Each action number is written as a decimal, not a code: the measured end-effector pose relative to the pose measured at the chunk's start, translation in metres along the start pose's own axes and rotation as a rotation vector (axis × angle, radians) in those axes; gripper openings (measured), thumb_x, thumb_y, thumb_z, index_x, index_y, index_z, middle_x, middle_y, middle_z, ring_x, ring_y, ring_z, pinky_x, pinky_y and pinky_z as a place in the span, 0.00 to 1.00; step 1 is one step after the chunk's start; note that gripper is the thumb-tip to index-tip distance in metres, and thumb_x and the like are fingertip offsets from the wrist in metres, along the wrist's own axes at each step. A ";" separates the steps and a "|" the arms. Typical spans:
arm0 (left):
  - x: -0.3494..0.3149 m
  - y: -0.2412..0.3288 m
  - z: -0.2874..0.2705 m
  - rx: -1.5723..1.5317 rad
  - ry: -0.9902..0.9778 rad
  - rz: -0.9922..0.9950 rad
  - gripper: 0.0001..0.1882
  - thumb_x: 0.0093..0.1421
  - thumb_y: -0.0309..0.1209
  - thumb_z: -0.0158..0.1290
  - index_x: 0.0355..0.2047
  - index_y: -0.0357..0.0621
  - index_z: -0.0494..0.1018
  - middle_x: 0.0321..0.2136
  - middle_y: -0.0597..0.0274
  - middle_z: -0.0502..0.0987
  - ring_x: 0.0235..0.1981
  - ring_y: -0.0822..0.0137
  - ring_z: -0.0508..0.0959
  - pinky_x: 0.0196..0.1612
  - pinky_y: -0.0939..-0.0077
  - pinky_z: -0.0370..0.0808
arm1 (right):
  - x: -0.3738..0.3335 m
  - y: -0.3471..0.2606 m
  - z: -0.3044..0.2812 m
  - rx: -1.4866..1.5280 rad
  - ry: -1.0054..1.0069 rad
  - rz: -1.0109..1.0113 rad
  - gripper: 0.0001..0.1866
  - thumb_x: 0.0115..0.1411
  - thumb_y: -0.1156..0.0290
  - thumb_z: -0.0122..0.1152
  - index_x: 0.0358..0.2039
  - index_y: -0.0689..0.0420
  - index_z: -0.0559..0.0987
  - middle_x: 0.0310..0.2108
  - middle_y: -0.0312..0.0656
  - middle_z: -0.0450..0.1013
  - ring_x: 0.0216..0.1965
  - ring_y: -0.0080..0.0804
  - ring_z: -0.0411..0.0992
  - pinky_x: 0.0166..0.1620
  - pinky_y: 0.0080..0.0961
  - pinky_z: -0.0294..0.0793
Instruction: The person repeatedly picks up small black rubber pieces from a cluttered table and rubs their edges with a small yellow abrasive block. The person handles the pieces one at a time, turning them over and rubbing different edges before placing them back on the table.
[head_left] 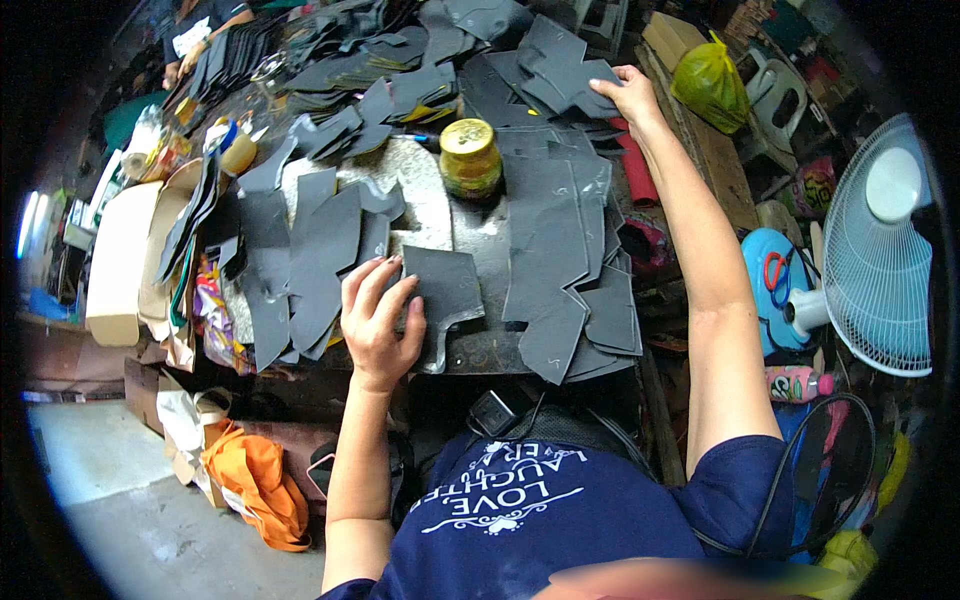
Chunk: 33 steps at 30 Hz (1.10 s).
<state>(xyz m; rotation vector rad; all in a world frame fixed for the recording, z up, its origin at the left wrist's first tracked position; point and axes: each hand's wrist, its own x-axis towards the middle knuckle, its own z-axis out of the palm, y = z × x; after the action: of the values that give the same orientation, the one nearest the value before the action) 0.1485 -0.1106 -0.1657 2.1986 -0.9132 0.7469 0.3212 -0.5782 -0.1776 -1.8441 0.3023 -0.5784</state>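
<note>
My right hand [632, 98] reaches to the far right of the table and pinches the edge of a dark grey cut sheet piece [553, 65] between thumb and fingers. That piece lies over other dark sheets. Near the front edge, my left hand [383, 325] is open, its fingers bent and apart, the fingertips by the left edge of another dark grey cut piece [447, 280]. Just right of it is a long stack of matching pieces [557, 220]. To its left are more cut pieces [325, 250]. A yellow-lidded jar [470, 158] stands beyond my left hand.
Piles of dark pieces [400, 90] cover the back of the table. At left stands a cardboard box [130, 260]; a co-worker's hand [185, 65] shows far left. On the right are a red roll [638, 170], a yellow-green bag [712, 85] and a fan [880, 250].
</note>
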 end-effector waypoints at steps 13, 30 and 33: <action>-0.001 -0.002 0.002 -0.017 0.011 -0.015 0.12 0.47 0.23 0.57 0.35 0.40 0.78 0.45 0.52 0.77 0.49 0.47 0.73 0.53 0.57 0.70 | -0.008 -0.032 -0.031 0.388 -0.041 0.236 0.18 0.52 0.64 0.72 0.43 0.49 0.77 0.35 0.32 0.78 0.34 0.24 0.75 0.33 0.25 0.74; -0.001 -0.002 0.002 -0.006 0.006 -0.039 0.12 0.47 0.24 0.57 0.35 0.40 0.78 0.44 0.52 0.77 0.48 0.47 0.73 0.53 0.57 0.70 | -0.038 -0.005 0.009 -0.831 -0.239 -0.045 0.63 0.37 0.46 0.78 0.69 0.52 0.51 0.60 0.55 0.67 0.59 0.51 0.67 0.59 0.45 0.67; 0.000 -0.002 0.002 -0.009 0.004 -0.038 0.12 0.47 0.24 0.57 0.35 0.40 0.78 0.44 0.52 0.77 0.48 0.47 0.73 0.53 0.57 0.70 | -0.035 -0.015 -0.002 -0.902 -0.169 0.047 0.60 0.37 0.50 0.78 0.68 0.49 0.55 0.59 0.54 0.67 0.59 0.51 0.68 0.59 0.45 0.67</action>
<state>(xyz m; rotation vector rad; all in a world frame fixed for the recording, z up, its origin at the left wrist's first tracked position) 0.1499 -0.1106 -0.1675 2.2000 -0.8688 0.7280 0.2894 -0.5581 -0.1714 -2.7210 0.5490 -0.2473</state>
